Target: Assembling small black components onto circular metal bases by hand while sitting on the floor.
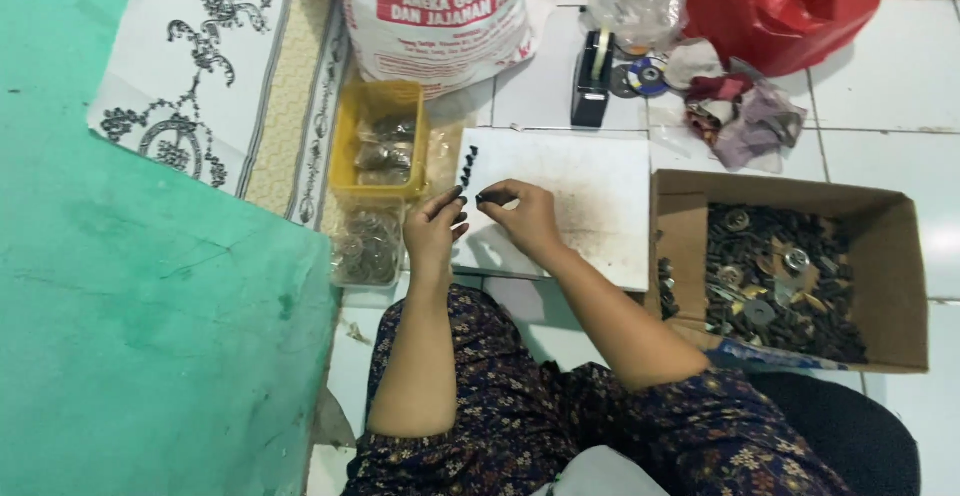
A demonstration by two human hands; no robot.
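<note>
My left hand (436, 226) and my right hand (522, 216) meet over the near left part of a white board (590, 196) on the floor. The right hand's fingertips pinch a small dark metal piece (492, 196). The left hand's fingers close on another small dark part right beside it; the part itself is mostly hidden. A short row of small dark pieces (468, 166) stands on the board's left edge, just beyond my left hand.
An open cardboard box (890, 276) of dark bolts and washers sits at the right. A yellow tub (380, 141) and a clear tub (368, 246) with bagged parts lie left of the board. Behind are a tape dispenser (592, 81), a white sack (435, 16) and a red bag (780, 6). A green wall (130, 336) fills the left.
</note>
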